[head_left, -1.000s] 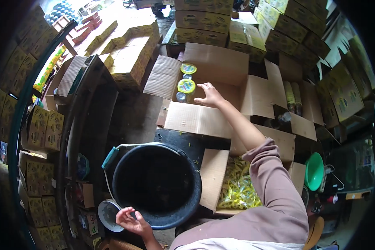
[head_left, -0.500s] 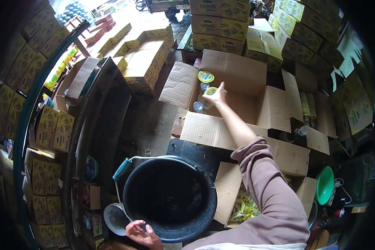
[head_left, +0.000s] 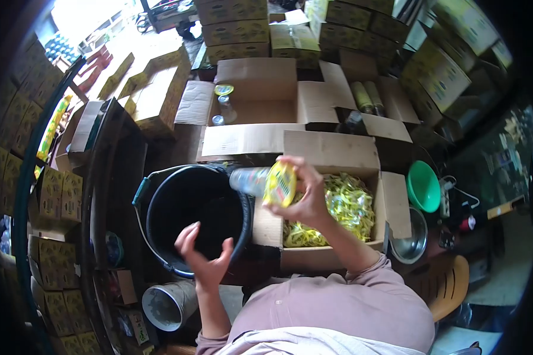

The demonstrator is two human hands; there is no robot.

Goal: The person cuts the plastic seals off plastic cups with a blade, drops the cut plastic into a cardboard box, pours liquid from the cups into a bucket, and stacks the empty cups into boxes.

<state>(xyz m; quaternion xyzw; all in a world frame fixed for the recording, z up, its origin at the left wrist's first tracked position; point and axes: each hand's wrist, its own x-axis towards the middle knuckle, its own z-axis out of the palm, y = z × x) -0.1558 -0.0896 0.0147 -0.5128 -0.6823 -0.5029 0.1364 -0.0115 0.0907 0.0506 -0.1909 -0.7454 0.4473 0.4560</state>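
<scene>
My right hand (head_left: 309,198) is closed around a clear plastic cup with a yellow printed lid (head_left: 280,184), tilted on its side with the lid towards me. It hangs between the black bucket (head_left: 247,222) and a cardboard box of yellow-green strips (head_left: 331,142). Over the bucket's near rim, my left hand (head_left: 206,260) is open, fingers and thumb apart, holding nothing. Farther back stands an open carton (head_left: 257,72). Along its left side are a yellow-lidded cup (head_left: 224,90) and clear containers (head_left: 226,109).
A green bowl (head_left: 424,186) and a metal bowl (head_left: 410,239) sit at the right. A white pail (head_left: 161,307) stands below the bucket. Shelving with yellow boxes (head_left: 52,192) lines the left, and stacked yellow cartons (head_left: 234,32) rise behind.
My right hand has come back from the far carton, bringing the cup over beside the bucket. My left hand has risen to the bucket's near rim. The camera view has shifted right.
</scene>
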